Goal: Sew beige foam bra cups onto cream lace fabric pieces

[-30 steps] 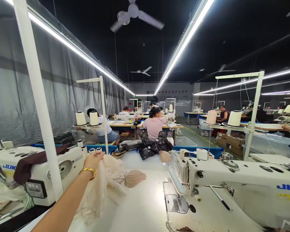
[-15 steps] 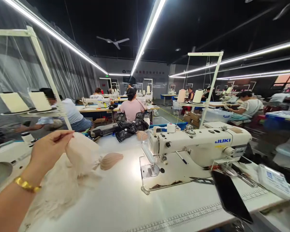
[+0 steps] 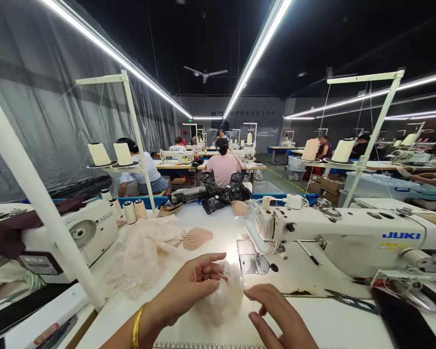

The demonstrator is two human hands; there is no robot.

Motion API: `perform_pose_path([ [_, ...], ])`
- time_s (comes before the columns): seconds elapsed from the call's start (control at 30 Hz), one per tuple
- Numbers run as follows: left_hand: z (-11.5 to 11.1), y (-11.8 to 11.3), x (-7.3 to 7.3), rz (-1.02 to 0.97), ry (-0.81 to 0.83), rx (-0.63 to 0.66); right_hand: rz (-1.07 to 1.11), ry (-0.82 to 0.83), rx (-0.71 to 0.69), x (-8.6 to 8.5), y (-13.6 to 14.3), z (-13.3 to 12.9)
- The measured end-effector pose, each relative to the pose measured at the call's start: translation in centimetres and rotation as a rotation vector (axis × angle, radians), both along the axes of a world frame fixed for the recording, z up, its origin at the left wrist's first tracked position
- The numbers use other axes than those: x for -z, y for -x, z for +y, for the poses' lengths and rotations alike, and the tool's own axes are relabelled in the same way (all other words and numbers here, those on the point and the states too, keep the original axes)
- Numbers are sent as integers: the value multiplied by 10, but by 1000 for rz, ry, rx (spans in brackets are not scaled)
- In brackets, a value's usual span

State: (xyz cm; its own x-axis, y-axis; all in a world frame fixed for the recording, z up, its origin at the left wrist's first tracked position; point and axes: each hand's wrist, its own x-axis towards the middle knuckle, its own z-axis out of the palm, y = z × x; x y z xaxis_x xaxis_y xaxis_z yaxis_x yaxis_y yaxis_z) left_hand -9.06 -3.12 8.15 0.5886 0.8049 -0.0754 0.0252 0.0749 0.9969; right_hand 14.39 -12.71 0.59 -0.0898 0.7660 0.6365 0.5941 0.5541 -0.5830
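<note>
Cream cloth blurred, pinched in left hand; right hand half-open, contact unclear.

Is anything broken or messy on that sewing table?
Yes: the right machine has a brown patch along its front edge, odd against the white. It looks worn or stained; I can't tell which. The cloth at the left hand is just crumpled.

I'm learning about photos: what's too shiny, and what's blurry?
Head view: glare whitens the table beside the metal plate; head view: a ceiling light glows bright white; head view: the pale cloth at the left hand looks a bit blurry.
</note>
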Motion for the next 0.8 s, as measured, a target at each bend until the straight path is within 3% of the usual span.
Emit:
perform_pose_path([
  [0.1,-11,-8,7,-3,36,50,30,-49,62,3,13,17],
  [0.23,-17,-13,7,65,-11,52,58,-48,95,4,18,25],
  [0.47,-16,-16,0,145,-99,-35,-37,-154,37,-18,16,19],
  [0.67,-1,-8,-3,74,-205,-298,-41,-176,-30,-17,20,11],
  [0.8,43,38,-39,212,-470,-690,199,186,3,-14,10,4],
])
